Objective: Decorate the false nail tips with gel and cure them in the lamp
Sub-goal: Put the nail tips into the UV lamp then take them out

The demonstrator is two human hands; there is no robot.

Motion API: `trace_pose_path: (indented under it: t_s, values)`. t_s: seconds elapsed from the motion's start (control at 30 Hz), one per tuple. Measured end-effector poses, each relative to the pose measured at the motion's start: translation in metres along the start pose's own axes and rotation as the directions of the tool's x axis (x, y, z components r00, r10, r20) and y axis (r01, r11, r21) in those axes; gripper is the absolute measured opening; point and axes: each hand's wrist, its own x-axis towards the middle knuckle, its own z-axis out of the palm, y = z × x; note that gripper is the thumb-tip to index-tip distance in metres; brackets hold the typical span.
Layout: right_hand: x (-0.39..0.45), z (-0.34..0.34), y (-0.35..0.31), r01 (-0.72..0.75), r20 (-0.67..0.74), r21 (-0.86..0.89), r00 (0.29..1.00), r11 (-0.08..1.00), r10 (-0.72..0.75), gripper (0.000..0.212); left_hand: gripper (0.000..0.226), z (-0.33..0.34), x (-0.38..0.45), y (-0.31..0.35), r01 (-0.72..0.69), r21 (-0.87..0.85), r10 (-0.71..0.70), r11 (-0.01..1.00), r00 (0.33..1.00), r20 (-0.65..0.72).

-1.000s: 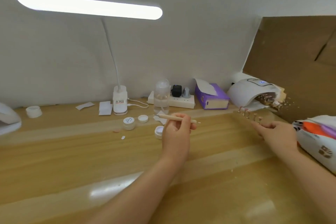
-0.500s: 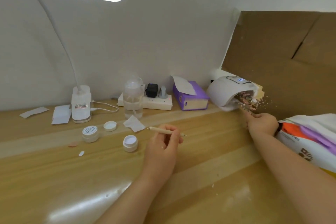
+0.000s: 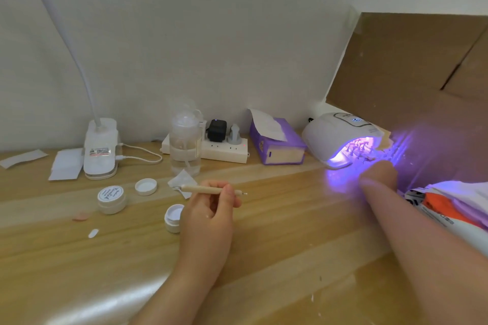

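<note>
On the glossy wooden surface (image 3: 79, 258), the left hand (image 3: 211, 216) pinches a slim wooden tool (image 3: 208, 189) while nail tips (image 3: 360, 145) sit inside the domed, violet-glowing lamp (image 3: 335, 134), the blurred right hand's (image 3: 380, 175) grip unreadable.

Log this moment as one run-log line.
curing lamp: lit | nail tips: inside | left hand: holds dotting tool | right hand: blurred at lamp mouth

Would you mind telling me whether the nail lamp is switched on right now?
On. The nail lamp glows violet from its opening, the light spills onto the table, and its top display is lit.
</note>
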Motion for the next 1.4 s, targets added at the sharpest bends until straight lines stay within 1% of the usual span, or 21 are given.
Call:
trace_pose_path:
  t_s: [0.07,0.13,0.2,0.3,0.37,0.4,0.43,0.5,0.53,0.57,0.6,0.67,0.7,0.77,0.83,0.93,1.03,1.13,1.3,1.4]
  values:
    - [0.008,0.003,0.000,0.021,0.026,-0.032,0.999,0.999,-0.020,0.038,0.018,0.000,0.000,0.000,-0.004,-0.024,0.003,1.000,0.999,-0.032]
    - [0.015,0.006,-0.001,0.040,0.050,-0.059,0.998,0.997,-0.037,0.037,0.018,0.001,0.001,-0.001,0.002,-0.037,-0.003,0.999,0.999,-0.041]
    - [0.017,0.007,-0.005,0.067,0.110,-0.054,0.992,0.996,-0.060,0.040,0.019,0.001,0.002,-0.002,0.009,-0.041,-0.011,0.999,0.999,-0.042]
    - [0.018,0.005,-0.008,0.162,0.258,-0.079,0.956,0.984,-0.137,0.058,0.021,0.001,0.002,-0.003,0.029,-0.028,-0.029,0.999,1.000,-0.007]
    - [0.018,0.000,-0.009,0.213,0.285,-0.079,0.941,0.974,-0.183,0.056,0.022,0.002,0.001,-0.003,0.040,-0.013,-0.040,0.999,0.999,0.029]
    - [0.017,-0.004,-0.010,0.216,0.252,-0.029,0.946,0.976,-0.202,0.052,0.021,0.002,0.000,-0.003,0.044,-0.002,-0.044,0.999,0.998,0.045]
    - [0.016,-0.009,-0.010,0.216,0.181,0.042,0.958,0.975,-0.220,0.045,0.019,0.002,0.000,-0.002,0.044,0.008,-0.044,0.999,0.997,0.057]
    - [0.016,-0.020,-0.016,0.268,-0.023,0.132,0.963,0.954,-0.267,0.030,0.017,0.002,-0.002,-0.002,0.036,0.023,-0.038,0.999,0.997,0.063]
    - [0.018,-0.027,-0.020,0.310,-0.084,0.141,0.950,0.940,-0.301,0.025,0.018,0.001,-0.002,-0.001,0.031,0.027,-0.032,0.999,0.998,0.059]
    - [0.021,-0.032,-0.027,0.345,-0.089,0.143,0.938,0.927,-0.336,0.021,0.018,0.001,-0.002,-0.001,0.026,0.030,-0.027,0.999,0.998,0.051]
    - [0.023,-0.036,-0.034,0.370,-0.036,0.142,0.929,0.918,-0.369,0.024,0.019,0.001,-0.001,-0.001,0.021,0.034,-0.023,0.999,0.999,0.043]
    - [0.031,-0.038,-0.046,0.391,0.133,0.108,0.905,0.914,-0.403,0.049,0.019,0.001,-0.001,-0.002,0.013,0.045,-0.014,0.999,0.999,0.029]
    - [0.036,-0.037,-0.052,0.390,0.192,0.065,0.899,0.919,-0.395,0.059,0.020,0.001,-0.001,-0.002,0.008,0.049,-0.009,0.999,1.000,0.023]
    - [0.048,-0.036,-0.063,0.380,0.243,-0.059,0.902,0.923,-0.356,0.065,0.020,0.001,-0.001,-0.001,-0.006,0.058,0.005,0.998,1.000,0.016]
    - [0.060,-0.036,-0.074,0.399,0.295,-0.193,0.895,0.896,-0.335,0.061,0.018,0.001,-0.002,-0.002,-0.013,0.071,0.012,0.997,1.000,0.014]
    - [0.071,-0.035,-0.087,0.466,0.364,-0.365,0.868,0.806,-0.338,0.049,0.017,0.002,-0.002,-0.003,-0.015,0.079,0.014,0.997,1.000,0.016]
    - [0.079,-0.034,-0.096,0.486,0.363,-0.451,0.866,0.748,-0.343,0.044,0.017,0.002,-0.003,-0.002,-0.016,0.078,0.015,0.997,1.000,0.017]
    - [0.082,-0.033,-0.099,0.468,0.353,-0.455,0.876,0.757,-0.329,0.042,0.016,0.002,-0.002,-0.002,-0.017,0.078,0.016,0.997,1.000,0.018]
    - [0.089,-0.035,-0.103,0.529,0.356,-0.423,0.844,0.736,-0.401,0.036,0.016,0.002,-0.002,-0.004,-0.010,0.049,0.010,0.999,1.000,0.002]
    - [0.086,-0.034,-0.103,0.520,0.354,-0.406,0.848,0.752,-0.396,0.038,0.015,0.002,-0.001,-0.003,-0.011,0.076,0.011,0.997,1.000,0.011]
